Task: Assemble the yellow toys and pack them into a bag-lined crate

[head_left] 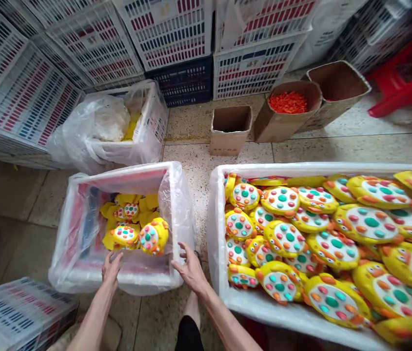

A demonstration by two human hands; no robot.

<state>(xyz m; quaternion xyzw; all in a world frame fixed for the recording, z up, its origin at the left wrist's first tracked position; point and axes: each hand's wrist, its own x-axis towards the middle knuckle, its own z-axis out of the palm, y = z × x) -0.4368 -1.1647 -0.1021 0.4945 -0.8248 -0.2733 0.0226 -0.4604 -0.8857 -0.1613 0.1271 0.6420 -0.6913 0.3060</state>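
A plastic-lined crate [81, 273] sits on the floor in front of me with a few yellow toy parts [136, 229] with coloured buttons in it. My left hand [111, 267] grips the crate's near rim. My right hand [191, 268] rests on its near right corner, fingers spread over the plastic liner. To the right, a larger lined crate [264, 307] is full of several of the same yellow toys [311, 234].
Stacked white and dark lattice crates [176, 44] line the back wall. A lined crate with bagged items [118, 126] stands behind. Three cardboard boxes sit beyond, one [288, 105] holding orange pieces. A red stool [406, 83] is far right; another crate [15, 312] near left.
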